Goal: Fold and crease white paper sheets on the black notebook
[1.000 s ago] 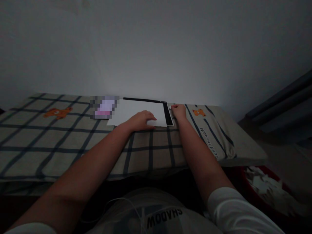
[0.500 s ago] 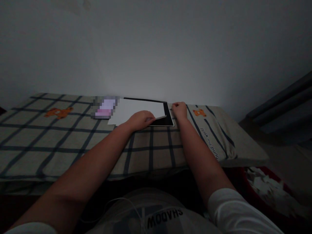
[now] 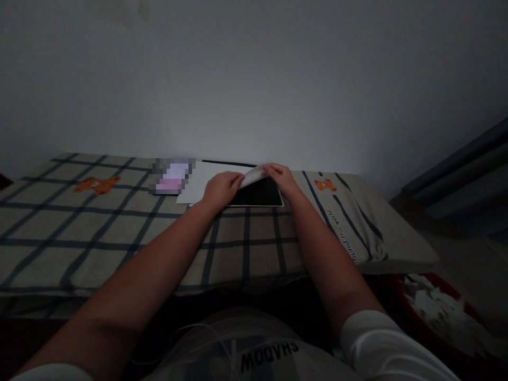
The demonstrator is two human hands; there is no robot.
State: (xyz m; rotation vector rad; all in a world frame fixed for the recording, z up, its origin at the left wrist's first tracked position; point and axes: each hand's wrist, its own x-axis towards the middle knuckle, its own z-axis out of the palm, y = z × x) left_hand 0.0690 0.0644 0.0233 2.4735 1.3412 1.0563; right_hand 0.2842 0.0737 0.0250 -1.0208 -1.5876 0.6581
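Note:
A white sheet of paper (image 3: pixel 200 182) lies over a flat black board (image 3: pixel 257 193) on a checked cloth (image 3: pixel 119 233) near the wall. My left hand (image 3: pixel 222 189) grips the sheet's near right part and lifts it off the board. My right hand (image 3: pixel 280 177) pinches the raised right corner of the same sheet. The lifted part curls up and to the left, baring the board's dark surface. The room is dim.
A blurred pink and white object (image 3: pixel 172 176) lies left of the sheet. Orange bear prints (image 3: pixel 97 184) mark the cloth. A red bin with white paper scraps (image 3: pixel 432 307) stands at lower right. The white wall (image 3: pixel 254 79) rises right behind the table.
The sheet lay flat a second ago. My left hand has raised its right edge, and my right hand has moved left from the board's edge onto the lifted corner, uncovering more of the board.

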